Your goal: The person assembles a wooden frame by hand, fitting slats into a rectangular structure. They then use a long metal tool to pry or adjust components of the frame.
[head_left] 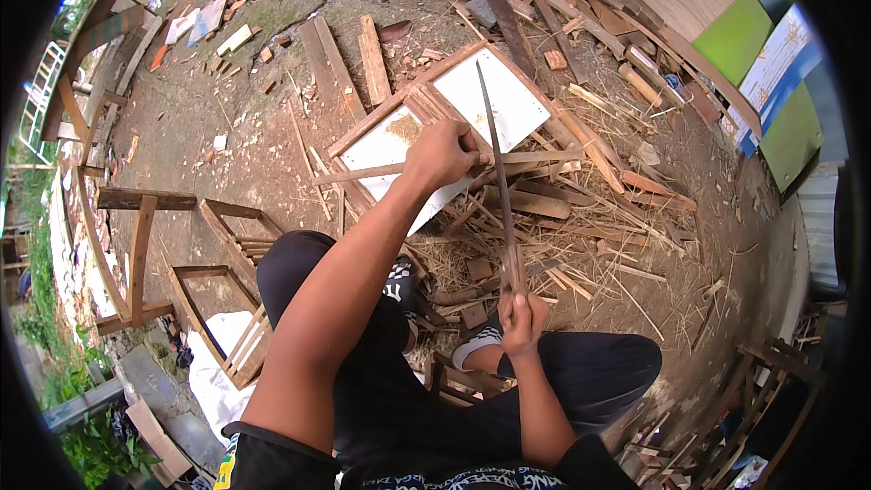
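Head view: two bare hands, ground littered with wood.
Wooden frame: left, upright; slatted frame to its right, nearer.
Thin strip: centre, runs left to right over near part of white panel.
White panel: wood-edged, far of hands, brown crumbs on left part.
Left hand: fingers curled tight around strip.
Long-bladed tool: points far, crosses strip just right of left hand; contact, cannot tell.
Right hand: nearer, fingers wrapped round tool's handle.
Green sheet: far right.
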`<state>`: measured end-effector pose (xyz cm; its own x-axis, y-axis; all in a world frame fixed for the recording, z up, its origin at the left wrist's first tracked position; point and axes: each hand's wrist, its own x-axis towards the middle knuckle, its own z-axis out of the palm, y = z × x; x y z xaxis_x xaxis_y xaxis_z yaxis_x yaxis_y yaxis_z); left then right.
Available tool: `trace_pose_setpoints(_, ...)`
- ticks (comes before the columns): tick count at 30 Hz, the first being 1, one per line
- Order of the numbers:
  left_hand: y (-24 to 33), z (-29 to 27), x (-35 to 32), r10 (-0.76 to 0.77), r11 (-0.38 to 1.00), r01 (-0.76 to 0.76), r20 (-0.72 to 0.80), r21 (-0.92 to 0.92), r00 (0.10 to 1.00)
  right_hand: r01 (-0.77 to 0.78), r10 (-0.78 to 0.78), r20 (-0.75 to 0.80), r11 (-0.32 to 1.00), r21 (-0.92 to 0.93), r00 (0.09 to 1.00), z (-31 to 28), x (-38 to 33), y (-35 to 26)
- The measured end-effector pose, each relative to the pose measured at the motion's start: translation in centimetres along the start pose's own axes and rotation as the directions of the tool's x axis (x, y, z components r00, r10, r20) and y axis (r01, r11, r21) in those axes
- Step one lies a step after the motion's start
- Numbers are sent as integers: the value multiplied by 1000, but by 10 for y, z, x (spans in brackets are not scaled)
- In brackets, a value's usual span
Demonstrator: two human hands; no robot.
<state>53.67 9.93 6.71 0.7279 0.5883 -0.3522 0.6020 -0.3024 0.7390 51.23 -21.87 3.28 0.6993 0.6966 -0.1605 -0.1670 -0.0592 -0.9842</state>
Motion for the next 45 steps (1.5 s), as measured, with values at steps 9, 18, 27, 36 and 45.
trace_pose_setpoints(9,0,0,3,43,999,-43,-15,19,999,13,-10,-53,999,42,999,10,22,-6)
trace_pose_setpoints(18,-2,-5,3,9,1000,-9,3,9,1000,67,-67,2,997,32,998,-13,-65,4)
trace_pose_setpoints(27,-2,-1,3,6,1000,-6,-10,2,1000,109,-131,-70,960,-258,989,-12,-48,20)
trace_pose_setpoints(36,0,1,6,41,999,-41,-1,27,999,38,-40,-34,998,-48,999,8,44,2)
trace_pose_setpoints(45,-6,-5,8,5,1000,-6,6,21,1000,81,-81,-61,997,-5,995,-17,-113,-5)
